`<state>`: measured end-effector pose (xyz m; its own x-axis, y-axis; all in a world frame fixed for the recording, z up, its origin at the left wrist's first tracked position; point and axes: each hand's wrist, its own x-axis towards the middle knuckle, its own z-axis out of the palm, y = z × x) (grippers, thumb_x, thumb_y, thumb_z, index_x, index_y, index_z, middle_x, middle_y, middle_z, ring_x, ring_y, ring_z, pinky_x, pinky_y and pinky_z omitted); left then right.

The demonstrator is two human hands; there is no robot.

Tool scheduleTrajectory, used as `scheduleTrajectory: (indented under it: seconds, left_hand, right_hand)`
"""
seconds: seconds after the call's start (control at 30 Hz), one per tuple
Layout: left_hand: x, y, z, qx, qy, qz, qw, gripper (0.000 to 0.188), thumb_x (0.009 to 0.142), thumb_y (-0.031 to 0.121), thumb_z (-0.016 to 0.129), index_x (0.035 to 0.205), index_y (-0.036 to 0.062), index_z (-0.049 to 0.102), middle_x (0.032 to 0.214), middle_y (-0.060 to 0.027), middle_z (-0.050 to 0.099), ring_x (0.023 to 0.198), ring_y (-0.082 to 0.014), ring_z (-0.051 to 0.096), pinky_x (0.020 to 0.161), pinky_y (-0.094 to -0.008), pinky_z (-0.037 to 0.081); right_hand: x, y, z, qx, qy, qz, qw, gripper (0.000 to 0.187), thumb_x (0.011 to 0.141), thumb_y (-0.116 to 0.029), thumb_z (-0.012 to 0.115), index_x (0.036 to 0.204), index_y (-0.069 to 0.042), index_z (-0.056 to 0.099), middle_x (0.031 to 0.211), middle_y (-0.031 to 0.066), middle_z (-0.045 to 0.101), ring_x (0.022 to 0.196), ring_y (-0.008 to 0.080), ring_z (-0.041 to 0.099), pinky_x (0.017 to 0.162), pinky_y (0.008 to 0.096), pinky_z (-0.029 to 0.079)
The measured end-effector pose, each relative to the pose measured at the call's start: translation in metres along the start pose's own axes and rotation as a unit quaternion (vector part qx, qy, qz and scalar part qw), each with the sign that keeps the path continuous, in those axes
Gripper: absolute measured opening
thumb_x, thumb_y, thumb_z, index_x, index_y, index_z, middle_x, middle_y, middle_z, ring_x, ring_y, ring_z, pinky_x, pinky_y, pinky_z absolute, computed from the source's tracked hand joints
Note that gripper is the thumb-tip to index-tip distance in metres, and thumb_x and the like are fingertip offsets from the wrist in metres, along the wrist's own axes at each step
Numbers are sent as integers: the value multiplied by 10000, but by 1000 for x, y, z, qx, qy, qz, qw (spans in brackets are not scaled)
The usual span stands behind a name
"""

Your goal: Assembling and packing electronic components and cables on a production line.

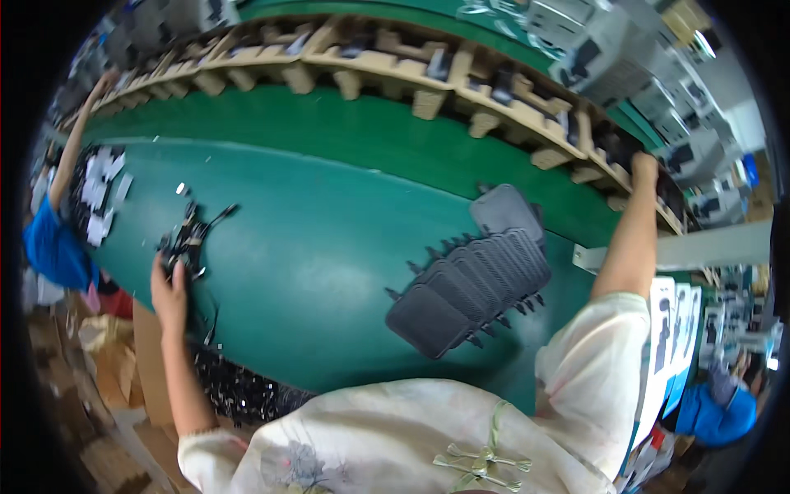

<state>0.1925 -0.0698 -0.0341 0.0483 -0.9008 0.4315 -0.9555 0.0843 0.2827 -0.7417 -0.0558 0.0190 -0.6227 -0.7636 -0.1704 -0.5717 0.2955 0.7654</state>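
Note:
My left hand point(169, 298) is at the left of the green table, its thumb and fingers closed around the near end of a small tangle of black cables point(191, 235). My right arm stretches far to the right. There my right hand point(645, 170) reaches over the rim of a cardboard tray point(611, 174), with its fingers bent down and mostly hidden. Dark parts lie inside that tray. Between my arms, a fanned stack of dark grey flat panels point(469, 284) with small black prongs along the edges rests on the table.
A row of cardboard trays point(378, 62) with dark parts runs along a green belt point(271, 115). Black small parts point(247, 391) fill the near left edge. White pieces point(100, 185) lie far left beside another person's arm point(72, 148). A pale metal bar point(683, 251) juts in at right.

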Motion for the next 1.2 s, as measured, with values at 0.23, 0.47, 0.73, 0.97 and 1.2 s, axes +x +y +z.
scheduleTrajectory:
  seconds: [0.23,0.47,0.73,0.97,1.2]
  left_hand:
    - [-2,56,14,9,26,26,999,436,795,260,614,1150,24,519,1105,-179,568,1024,-337,537,865,-410,419]
    - [-12,109,9,-39,25,138,989,455,785,296,626,1147,47,510,1094,-145,568,1055,-296,504,886,-387,397]
    - [6,120,-3,-115,-193,105,969,464,768,239,661,1164,64,494,985,-121,587,1002,-271,515,874,-378,397]
    - [-6,118,-12,-143,38,110,983,523,771,249,655,1194,17,452,1097,-162,539,1051,-305,485,913,-405,378]
    - [-34,171,-17,-407,-103,100,902,543,864,250,567,1274,-28,344,1179,-183,494,1087,-319,490,948,-378,395]
  right_hand:
    - [-56,-25,-22,310,135,368,866,364,864,-363,400,1159,-218,555,1198,147,503,1104,324,492,869,499,407]
    - [-133,-108,-128,314,409,237,824,300,820,-250,532,1111,-184,557,1127,116,543,1005,319,543,764,440,464]
    - [-298,-243,-280,475,503,-404,598,258,716,18,534,944,-68,621,971,114,600,946,291,553,831,390,435]
    - [-357,-334,-320,341,404,-567,631,285,675,11,574,946,-72,613,988,49,584,1006,228,517,887,345,390]
    - [-385,-290,-351,531,223,-522,629,223,715,-55,633,937,-70,621,984,15,598,968,197,525,858,346,404]
